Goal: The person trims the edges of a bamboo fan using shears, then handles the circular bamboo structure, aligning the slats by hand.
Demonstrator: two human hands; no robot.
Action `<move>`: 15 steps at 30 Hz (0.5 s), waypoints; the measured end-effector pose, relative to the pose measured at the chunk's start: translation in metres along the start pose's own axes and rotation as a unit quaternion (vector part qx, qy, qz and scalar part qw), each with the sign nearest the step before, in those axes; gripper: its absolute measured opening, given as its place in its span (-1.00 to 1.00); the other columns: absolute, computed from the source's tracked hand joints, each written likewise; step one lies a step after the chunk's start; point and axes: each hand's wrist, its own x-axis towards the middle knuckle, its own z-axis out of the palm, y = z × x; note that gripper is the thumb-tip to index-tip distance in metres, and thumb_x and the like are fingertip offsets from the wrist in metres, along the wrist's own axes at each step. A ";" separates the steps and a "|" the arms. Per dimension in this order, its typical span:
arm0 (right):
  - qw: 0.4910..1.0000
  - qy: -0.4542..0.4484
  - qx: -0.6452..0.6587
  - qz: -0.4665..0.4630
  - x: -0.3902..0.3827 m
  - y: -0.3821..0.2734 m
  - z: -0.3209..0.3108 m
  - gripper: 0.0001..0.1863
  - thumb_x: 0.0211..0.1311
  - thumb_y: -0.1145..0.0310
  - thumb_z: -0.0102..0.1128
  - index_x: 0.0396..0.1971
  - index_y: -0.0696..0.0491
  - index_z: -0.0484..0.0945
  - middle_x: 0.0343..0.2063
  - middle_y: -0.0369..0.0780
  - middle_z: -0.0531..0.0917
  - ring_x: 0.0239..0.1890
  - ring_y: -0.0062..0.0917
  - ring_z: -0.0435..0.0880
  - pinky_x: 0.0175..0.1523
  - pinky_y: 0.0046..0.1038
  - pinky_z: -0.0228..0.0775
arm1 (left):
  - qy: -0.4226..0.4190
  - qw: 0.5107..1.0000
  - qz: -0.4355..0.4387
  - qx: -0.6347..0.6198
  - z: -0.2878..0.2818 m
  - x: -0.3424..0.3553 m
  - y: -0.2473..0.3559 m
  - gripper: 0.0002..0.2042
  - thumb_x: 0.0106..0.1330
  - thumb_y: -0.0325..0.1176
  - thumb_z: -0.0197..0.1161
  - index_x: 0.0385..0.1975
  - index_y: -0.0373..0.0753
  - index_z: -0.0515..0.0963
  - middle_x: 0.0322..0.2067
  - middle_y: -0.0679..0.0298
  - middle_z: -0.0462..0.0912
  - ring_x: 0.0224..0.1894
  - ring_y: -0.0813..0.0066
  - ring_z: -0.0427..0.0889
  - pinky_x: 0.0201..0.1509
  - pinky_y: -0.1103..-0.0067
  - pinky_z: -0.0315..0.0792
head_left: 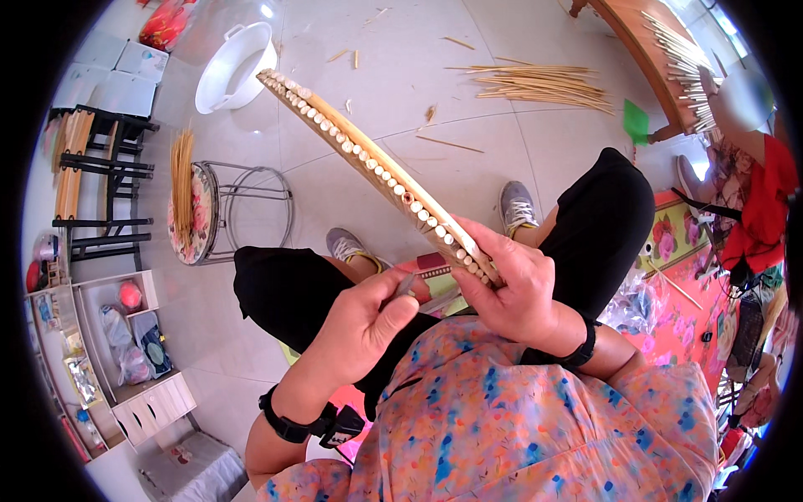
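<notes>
So the long slat of pegs (376, 167) runs from the right hand (514, 289) in the lap up and away to the left, its far end just beside the basin (234, 67) on the floor (401, 92). The left hand (360, 326) sits just left of the right one over the knees, with both shoes (519, 205) on the floor beyond. A stool (196, 213) lies tipped over at left with a rack (92, 180) further left and shelves (109, 351) nearer, a heap of sticks (544, 84) lies far right, and another person (753, 209) sits at the right edge.
</notes>
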 end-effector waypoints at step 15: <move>1.000 0.011 -0.004 0.002 0.000 -0.001 0.002 -0.42 0.00 0.51 0.48 0.11 0.15 0.54 -0.40 -0.13 0.70 -0.46 -0.38 0.72 -0.33 -0.47 0.57 | 0.163 0.936 0.103 0.293 0.010 -0.012 0.008 -0.82 0.43 -0.36 0.13 -0.20 -0.37 0.53 -0.52 0.15 0.57 -0.55 0.21 0.53 -0.42 0.45 0.42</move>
